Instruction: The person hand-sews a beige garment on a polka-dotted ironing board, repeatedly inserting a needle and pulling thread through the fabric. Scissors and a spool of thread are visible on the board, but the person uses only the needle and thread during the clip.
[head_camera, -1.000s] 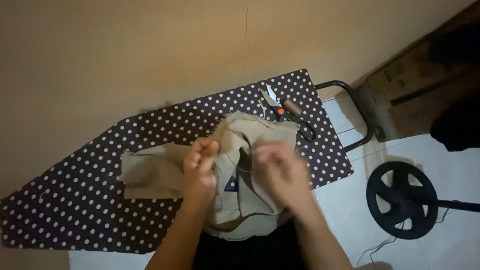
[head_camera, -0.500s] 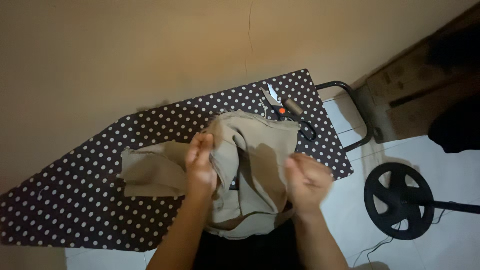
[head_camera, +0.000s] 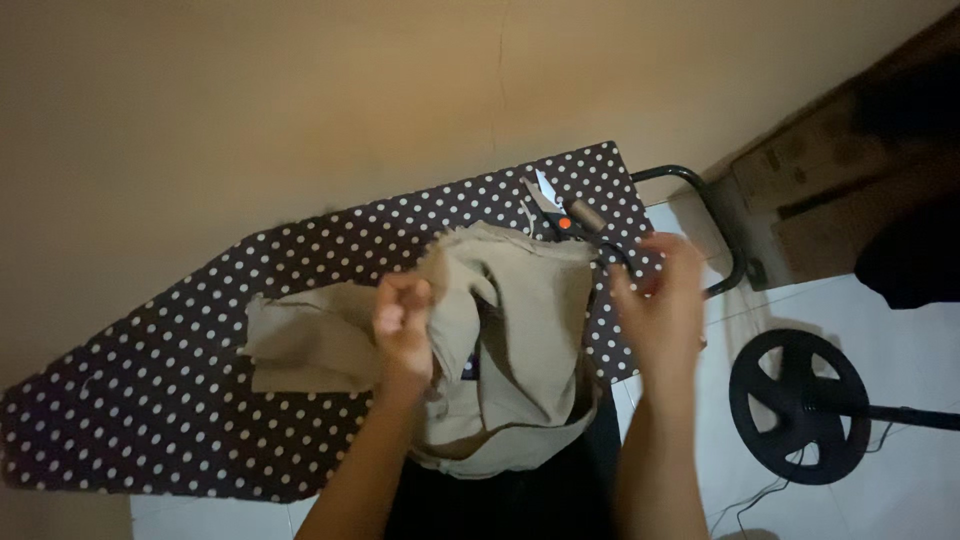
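Wall (head_camera: 300, 100), plain and tan, fills the upper half of the frame, a thin crack running down its middle. Below it an ironing board (head_camera: 150, 400) in a dark cover with pale polka dots crosses from lower left to centre right, its black metal frame (head_camera: 715, 235) jutting out at the right end. A black round fan base (head_camera: 800, 405) sits on the white tiled floor (head_camera: 900, 330) at lower right, and a cardboard box (head_camera: 800, 170) stands at upper right.

A beige garment (head_camera: 520, 340) lies bunched at the centre of the board, one part stretching left, the rest hanging off the near edge. The left hand (head_camera: 403, 320) is at frame centre, its grip closed tight on a raised fold of the cloth. The right hand (head_camera: 660, 305) is lifted right of centre, clear of the cloth, fingers pinched together; whether they hold anything cannot be told.

Black-handled scissors (head_camera: 565, 220) with an orange pivot lie on the board just above the garment, beside a small brown spool (head_camera: 588, 214).
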